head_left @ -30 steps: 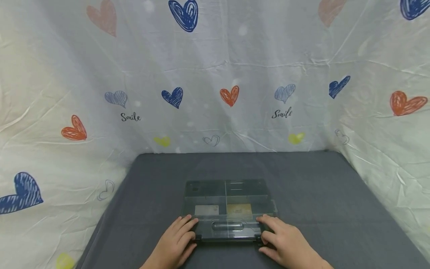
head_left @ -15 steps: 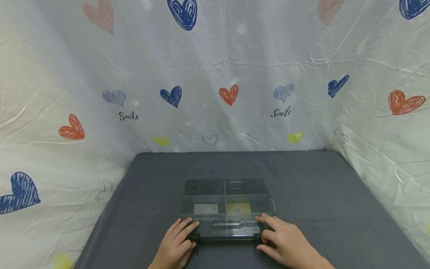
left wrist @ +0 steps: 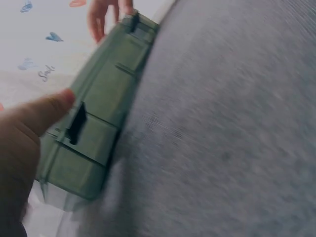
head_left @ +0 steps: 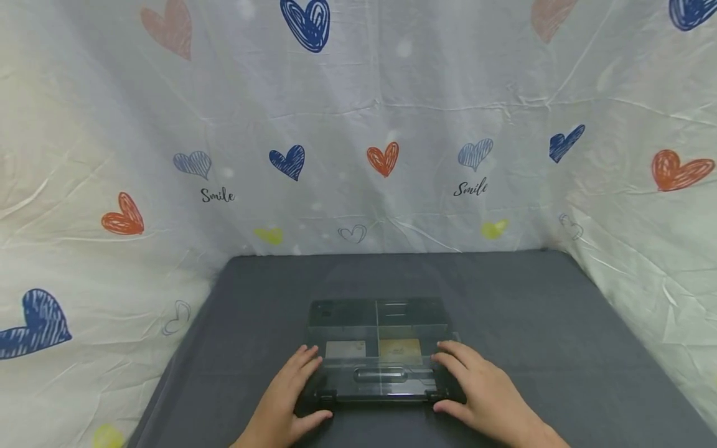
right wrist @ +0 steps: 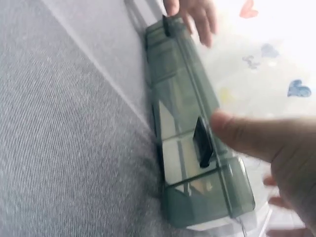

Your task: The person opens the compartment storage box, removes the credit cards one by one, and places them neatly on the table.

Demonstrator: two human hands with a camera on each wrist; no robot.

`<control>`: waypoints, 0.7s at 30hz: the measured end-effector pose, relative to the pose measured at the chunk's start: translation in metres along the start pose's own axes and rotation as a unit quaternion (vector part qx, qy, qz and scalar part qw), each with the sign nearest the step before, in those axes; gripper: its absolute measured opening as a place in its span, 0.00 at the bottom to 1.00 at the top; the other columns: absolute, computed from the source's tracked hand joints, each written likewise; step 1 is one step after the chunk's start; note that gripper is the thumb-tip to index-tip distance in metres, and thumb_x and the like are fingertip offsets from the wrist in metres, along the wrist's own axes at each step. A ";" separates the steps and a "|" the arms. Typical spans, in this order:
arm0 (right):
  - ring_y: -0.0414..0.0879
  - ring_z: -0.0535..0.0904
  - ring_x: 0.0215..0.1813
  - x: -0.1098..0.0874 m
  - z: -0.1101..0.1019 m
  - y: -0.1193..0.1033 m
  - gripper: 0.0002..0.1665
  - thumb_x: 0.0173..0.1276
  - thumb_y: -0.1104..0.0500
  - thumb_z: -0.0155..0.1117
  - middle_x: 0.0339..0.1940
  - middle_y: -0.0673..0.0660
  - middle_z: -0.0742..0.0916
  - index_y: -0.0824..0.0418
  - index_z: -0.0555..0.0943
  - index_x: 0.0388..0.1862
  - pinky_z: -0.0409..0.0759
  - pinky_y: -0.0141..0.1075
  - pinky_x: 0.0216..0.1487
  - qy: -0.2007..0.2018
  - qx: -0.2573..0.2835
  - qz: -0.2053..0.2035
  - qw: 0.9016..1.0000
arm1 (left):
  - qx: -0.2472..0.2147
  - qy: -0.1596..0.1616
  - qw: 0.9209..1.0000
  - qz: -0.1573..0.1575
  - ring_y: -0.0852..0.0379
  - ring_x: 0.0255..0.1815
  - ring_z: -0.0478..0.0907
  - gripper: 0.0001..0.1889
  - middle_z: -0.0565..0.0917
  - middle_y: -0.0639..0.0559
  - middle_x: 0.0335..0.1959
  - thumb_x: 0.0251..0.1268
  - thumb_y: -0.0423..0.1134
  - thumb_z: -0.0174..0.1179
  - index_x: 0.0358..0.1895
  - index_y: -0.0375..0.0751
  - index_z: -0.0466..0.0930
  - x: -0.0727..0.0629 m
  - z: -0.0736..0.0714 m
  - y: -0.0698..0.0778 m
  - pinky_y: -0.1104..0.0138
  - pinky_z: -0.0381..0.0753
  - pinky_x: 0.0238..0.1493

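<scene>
Green-tinted clear plastic, probably light and stiff, forms the closed box [head_left: 378, 366], lying flat on the surface [head_left: 269, 323] between your left grip [head_left: 282, 398] and right grip [head_left: 484, 392]. Both have fingers spread along its short sides, thumbs just beside the left latch [left wrist: 77, 123] and right latch [right wrist: 202, 143]; you can't tell whether they press. Expect slick walls that could crack if dropped. Hold it low by both ends and keep it level, since the white card [head_left: 345, 350] and yellow card [head_left: 400, 351] inside, beyond your thumbs, may slide
</scene>
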State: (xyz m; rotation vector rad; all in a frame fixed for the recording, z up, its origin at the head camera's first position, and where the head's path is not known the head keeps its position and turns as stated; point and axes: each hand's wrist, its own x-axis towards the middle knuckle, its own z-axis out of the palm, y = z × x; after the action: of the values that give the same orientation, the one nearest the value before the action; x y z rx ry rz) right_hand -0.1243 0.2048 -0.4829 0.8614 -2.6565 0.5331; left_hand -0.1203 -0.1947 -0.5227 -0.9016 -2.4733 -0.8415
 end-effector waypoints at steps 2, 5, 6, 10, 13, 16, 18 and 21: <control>0.56 0.76 0.68 0.001 0.000 -0.001 0.59 0.47 0.30 0.81 0.71 0.59 0.77 0.61 0.75 0.72 0.82 0.52 0.54 -0.034 -0.004 0.076 0.997 | -0.034 -0.053 0.990 -0.125 0.36 0.79 0.57 0.58 0.60 0.39 0.80 0.52 0.59 0.78 0.82 0.40 0.56 0.001 -0.003 0.004 0.41 0.68 0.67; 0.62 0.71 0.71 0.001 -0.001 -0.002 0.72 0.45 0.24 0.77 0.75 0.65 0.72 0.66 0.66 0.78 0.78 0.58 0.58 -0.091 0.025 0.184 0.978 | -0.102 -0.102 0.951 -0.272 0.35 0.81 0.48 0.66 0.48 0.38 0.84 0.50 0.62 0.77 0.85 0.42 0.42 0.004 -0.005 0.007 0.34 0.63 0.68; 0.64 0.71 0.72 0.001 -0.001 -0.002 0.75 0.44 0.22 0.76 0.76 0.67 0.70 0.68 0.64 0.79 0.77 0.60 0.59 -0.106 0.037 0.211 0.971 | -0.121 -0.109 0.938 -0.307 0.34 0.81 0.47 0.68 0.45 0.38 0.84 0.50 0.63 0.77 0.85 0.42 0.39 0.005 -0.005 0.008 0.34 0.62 0.68; 0.70 0.68 0.72 0.000 -0.001 0.000 0.82 0.41 0.19 0.73 0.77 0.73 0.66 0.74 0.58 0.79 0.76 0.64 0.58 -0.136 0.078 0.270 0.950 | -0.175 -0.108 0.903 -0.376 0.31 0.81 0.47 0.70 0.44 0.35 0.84 0.49 0.61 0.78 0.84 0.37 0.36 0.007 -0.004 0.007 0.34 0.58 0.70; 0.72 0.68 0.71 -0.001 0.000 0.001 0.84 0.41 0.19 0.74 0.75 0.76 0.66 0.77 0.57 0.78 0.75 0.65 0.58 -0.134 0.092 0.278 0.947 | -0.185 -0.110 0.892 -0.397 0.29 0.79 0.50 0.70 0.47 0.33 0.83 0.50 0.60 0.79 0.84 0.34 0.37 0.007 -0.004 0.005 0.34 0.61 0.68; 0.72 0.69 0.71 -0.004 0.003 0.002 0.84 0.41 0.20 0.75 0.75 0.76 0.67 0.78 0.57 0.78 0.74 0.65 0.59 -0.134 0.100 0.285 0.944 | -0.196 -0.123 0.889 -0.396 0.28 0.78 0.55 0.69 0.51 0.31 0.81 0.50 0.59 0.79 0.84 0.35 0.39 0.006 -0.003 0.003 0.35 0.65 0.66; 0.72 0.69 0.70 -0.006 0.006 0.002 0.85 0.40 0.20 0.75 0.74 0.77 0.68 0.78 0.56 0.78 0.75 0.65 0.59 -0.137 0.104 0.292 0.941 | -0.207 -0.127 0.888 -0.389 0.28 0.76 0.58 0.68 0.54 0.31 0.81 0.49 0.57 0.80 0.84 0.36 0.41 0.005 -0.001 0.003 0.36 0.67 0.65; 0.73 0.70 0.69 -0.007 0.010 0.001 0.86 0.38 0.20 0.77 0.73 0.77 0.68 0.77 0.55 0.79 0.75 0.65 0.57 -0.138 0.104 0.306 0.936 | -0.225 -0.122 0.889 -0.379 0.29 0.76 0.60 0.66 0.57 0.32 0.80 0.48 0.55 0.81 0.84 0.41 0.43 0.005 0.002 0.002 0.36 0.68 0.65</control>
State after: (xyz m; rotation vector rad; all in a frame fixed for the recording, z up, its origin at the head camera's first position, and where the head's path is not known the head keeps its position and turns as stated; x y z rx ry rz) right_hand -0.1216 0.2044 -0.4948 0.1273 -3.1651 0.9038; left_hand -0.1224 -0.1897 -0.5211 -0.1027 -2.9372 -1.6961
